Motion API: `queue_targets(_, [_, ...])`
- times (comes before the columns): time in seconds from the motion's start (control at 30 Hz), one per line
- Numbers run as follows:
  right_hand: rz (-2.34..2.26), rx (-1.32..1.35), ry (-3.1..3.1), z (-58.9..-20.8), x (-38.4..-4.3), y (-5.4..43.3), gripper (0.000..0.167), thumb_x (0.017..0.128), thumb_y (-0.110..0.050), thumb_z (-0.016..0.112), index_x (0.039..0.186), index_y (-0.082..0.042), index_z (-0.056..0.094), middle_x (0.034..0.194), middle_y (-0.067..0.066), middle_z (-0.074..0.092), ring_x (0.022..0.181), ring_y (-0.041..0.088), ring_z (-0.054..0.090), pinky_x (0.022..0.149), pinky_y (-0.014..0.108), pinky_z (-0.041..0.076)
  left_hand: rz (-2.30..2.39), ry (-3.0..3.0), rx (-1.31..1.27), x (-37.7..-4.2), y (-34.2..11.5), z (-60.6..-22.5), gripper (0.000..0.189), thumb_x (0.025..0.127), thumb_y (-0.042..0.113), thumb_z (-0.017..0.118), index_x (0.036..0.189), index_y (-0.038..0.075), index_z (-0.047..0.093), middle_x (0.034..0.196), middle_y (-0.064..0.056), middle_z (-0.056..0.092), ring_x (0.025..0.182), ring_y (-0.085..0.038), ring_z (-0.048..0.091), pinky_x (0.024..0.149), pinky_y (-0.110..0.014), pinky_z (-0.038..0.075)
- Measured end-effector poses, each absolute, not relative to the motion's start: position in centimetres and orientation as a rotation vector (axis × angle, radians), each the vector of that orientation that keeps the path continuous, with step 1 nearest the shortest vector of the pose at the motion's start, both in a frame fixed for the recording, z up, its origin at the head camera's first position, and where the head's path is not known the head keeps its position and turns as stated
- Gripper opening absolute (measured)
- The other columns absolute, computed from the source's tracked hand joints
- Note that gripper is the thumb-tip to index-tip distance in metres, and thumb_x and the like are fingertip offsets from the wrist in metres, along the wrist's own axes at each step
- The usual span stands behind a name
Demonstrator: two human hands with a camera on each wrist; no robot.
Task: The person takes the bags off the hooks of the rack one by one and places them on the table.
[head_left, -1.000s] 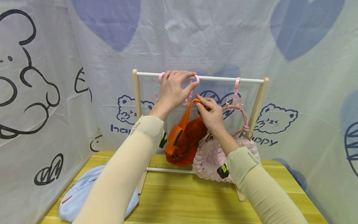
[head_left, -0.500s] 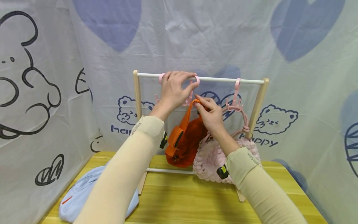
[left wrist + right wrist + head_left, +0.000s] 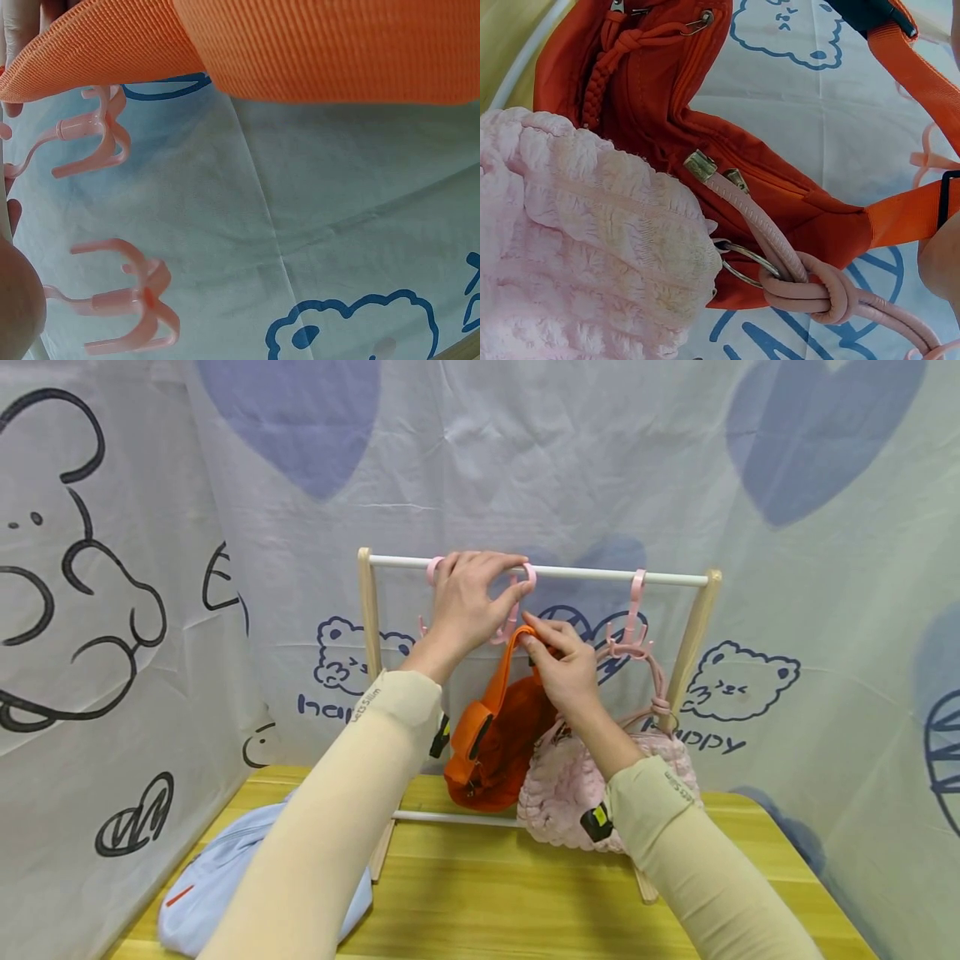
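On the rack's white rod, my left hand (image 3: 471, 597) pinches the top of a pink hook (image 3: 529, 577) between thumb and fingers. Lower and to the right, my right hand (image 3: 564, 662) pinches the orange strap (image 3: 501, 670) of an orange bag (image 3: 517, 743), which hangs beneath it. The loop in the strap is right beside the hook's prongs (image 3: 504, 631). In the left wrist view, the strap (image 3: 337, 49) spans the top above two pronged hooks. A pink puffy bag (image 3: 562, 793) hangs from another pink hook (image 3: 634, 610) and overlaps the orange bag (image 3: 652, 90) in the right wrist view.
A wooden rack post stands at each end, the right one (image 3: 692, 647) behind the pink bag's handle. A light blue bag (image 3: 225, 868) lies on the wooden table (image 3: 480, 893) at left, partly under my left sleeve. A printed curtain (image 3: 480, 460) closes off the back.
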State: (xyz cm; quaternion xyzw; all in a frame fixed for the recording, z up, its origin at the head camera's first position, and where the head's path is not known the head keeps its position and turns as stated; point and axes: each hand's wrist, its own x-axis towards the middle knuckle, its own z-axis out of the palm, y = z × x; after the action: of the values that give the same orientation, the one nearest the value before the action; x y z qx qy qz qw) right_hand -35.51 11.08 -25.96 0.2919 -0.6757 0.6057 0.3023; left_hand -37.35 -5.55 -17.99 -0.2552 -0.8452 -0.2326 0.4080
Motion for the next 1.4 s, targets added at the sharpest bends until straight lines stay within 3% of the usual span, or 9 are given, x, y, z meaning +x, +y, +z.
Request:
queue_targets(0.9, [1.608, 0.751, -1.811, -26.1, -34.2, 11.7, 0.032, 0.100, -0.005, 0.069, 0.131, -0.004, 0.071, 0.121, 0.015, 0.065, 0.081, 0.012, 0.060, 0.067, 0.022, 0.054, -0.582, -2.128, -0.652, -37.4, -5.5, -18.1, 0.041, 0.102, 0.047, 0.065, 0.137, 0.025, 0.070, 0.137, 0.006, 0.068, 0.132, -0.019, 0.054, 0.120, -0.036, 0.025])
queue_targets(1.4, [1.567, 0.744, -1.865, -26.7, -34.0, 12.6, 0.031, 0.101, -0.005, 0.066, 0.132, -0.005, 0.071, 0.124, 0.016, 0.065, 0.095, 0.011, 0.059, 0.074, 0.017, 0.051, -0.564, -2.099, -0.643, -37.4, -5.3, -18.1, 0.040, 0.102, 0.046, 0.066, 0.136, 0.025, 0.070, 0.135, 0.006, 0.069, 0.129, -0.020, 0.056, 0.117, -0.037, 0.028])
